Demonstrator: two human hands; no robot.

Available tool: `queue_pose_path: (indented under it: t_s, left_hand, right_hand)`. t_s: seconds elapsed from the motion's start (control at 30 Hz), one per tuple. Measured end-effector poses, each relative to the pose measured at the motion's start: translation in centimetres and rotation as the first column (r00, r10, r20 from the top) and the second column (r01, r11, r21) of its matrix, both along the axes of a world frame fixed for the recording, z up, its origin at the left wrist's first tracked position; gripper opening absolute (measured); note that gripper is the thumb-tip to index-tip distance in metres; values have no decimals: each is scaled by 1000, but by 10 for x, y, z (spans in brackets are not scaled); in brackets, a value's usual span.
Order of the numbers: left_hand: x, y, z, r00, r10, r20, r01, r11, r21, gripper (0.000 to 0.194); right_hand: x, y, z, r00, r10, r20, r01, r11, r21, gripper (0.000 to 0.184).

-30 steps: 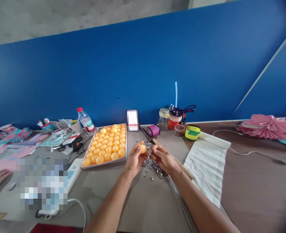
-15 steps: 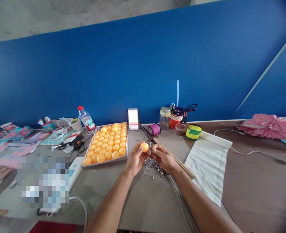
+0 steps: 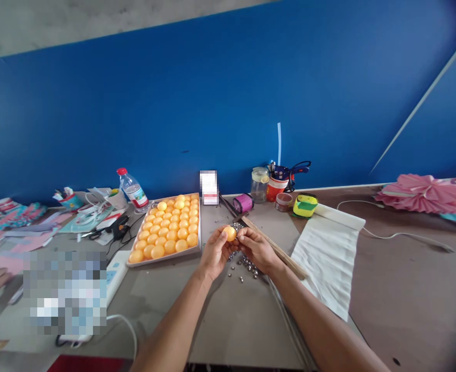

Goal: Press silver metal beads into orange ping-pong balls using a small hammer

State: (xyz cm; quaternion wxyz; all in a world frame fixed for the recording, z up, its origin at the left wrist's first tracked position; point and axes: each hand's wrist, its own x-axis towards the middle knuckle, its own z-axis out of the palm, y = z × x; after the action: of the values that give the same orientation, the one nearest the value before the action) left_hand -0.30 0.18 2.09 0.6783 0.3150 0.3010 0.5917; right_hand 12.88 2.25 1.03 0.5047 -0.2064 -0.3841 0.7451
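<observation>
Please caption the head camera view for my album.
Left fingers hold a round orange ball near scattered, shiny silver-coloured beads, beside a white tray of orange balls.

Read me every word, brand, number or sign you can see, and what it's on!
No text is readable.
Bottle label: too small and blurred.
Red cup: any print is too small.
White rectangle at the back: pixelated.
Power strip: any markings are too blurred.

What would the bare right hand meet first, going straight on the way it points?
Most likely the round orange ball held by the left hand. It looks close ahead of the right hand, though depth leaves contact unclear.
</observation>
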Motion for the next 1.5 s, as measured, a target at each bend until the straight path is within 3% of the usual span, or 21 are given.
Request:
queue_pose_path:
  t_s: [0.43, 1.1, 1.5]
  left_hand:
    - [2, -1, 3, 999, 25, -22, -25, 1000, 2, 38]
    - [2, 1, -4, 999, 32, -39, -30, 998, 48, 35]
    - [4, 2, -8, 996, 64, -61, -61, 997, 57, 37]
  right_hand:
    - [0, 3, -7, 999, -31, 19, 31, 999, -7, 22]
    - [0, 2, -5, 1000, -24, 14, 24, 999, -39, 22]
    - [1, 3, -6, 994, -36, 107, 41, 998, -48, 27]
